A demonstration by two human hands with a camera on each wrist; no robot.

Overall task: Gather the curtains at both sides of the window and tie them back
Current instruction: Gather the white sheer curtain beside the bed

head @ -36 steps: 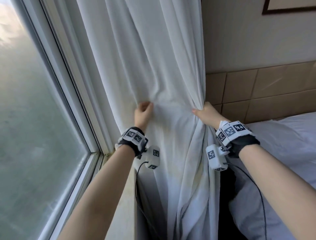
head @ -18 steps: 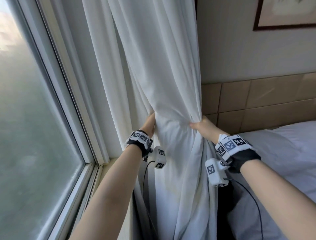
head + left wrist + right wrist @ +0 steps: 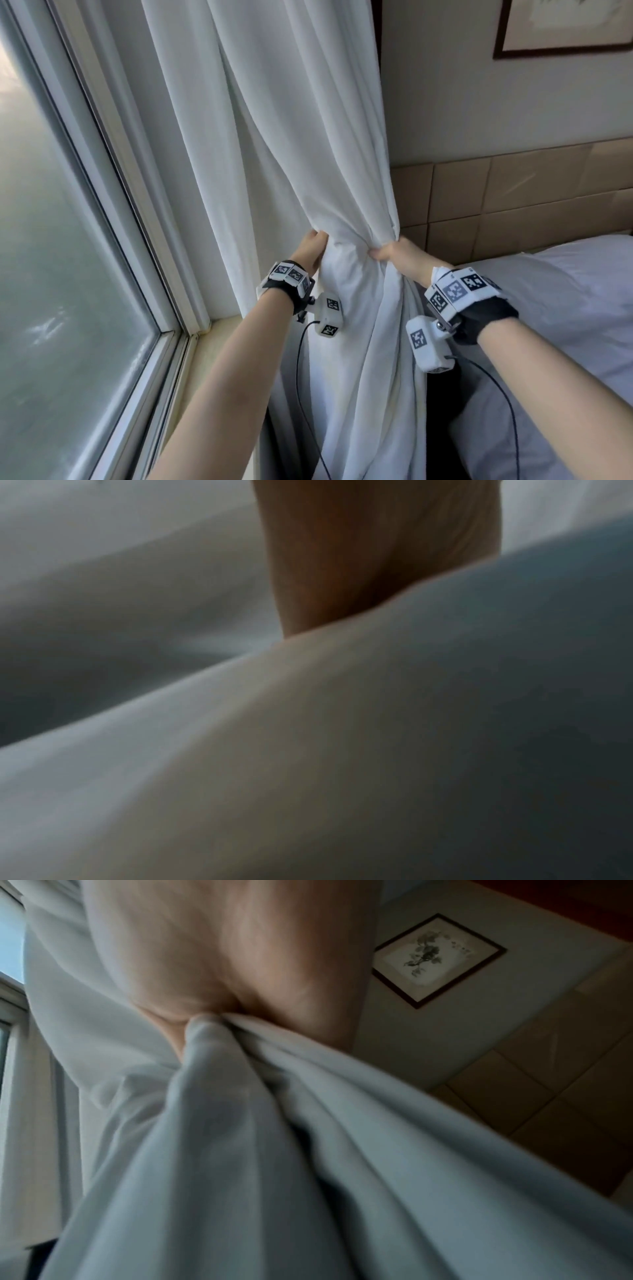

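The white curtain (image 3: 294, 144) hangs at the right side of the window (image 3: 61, 240), between the window frame and the tan panelled headboard (image 3: 513, 202). It is drawn together into one bunch at mid-height, with loose folds falling below.

The left hand (image 3: 308, 251) holds the bunch's left edge; its fingers go behind the cloth, and how they lie cannot be told. The left wrist view shows only blurred cloth and part of the hand (image 3: 373, 547).

The right hand (image 3: 397, 255) grips the bunch's right edge with curled fingers. In the right wrist view the gathered folds (image 3: 219, 1069) enter the closed palm (image 3: 222, 947).

Both wristbands (image 3: 455, 291) carry black-and-white square code markers; no readable writing is seen. A framed picture (image 3: 438, 958) hangs on the wall above the white bed (image 3: 548, 308).

Against the frame one second earlier, the curtain is narrower and the hands stand closer together, with a broader strip of wall exposed beside the window.
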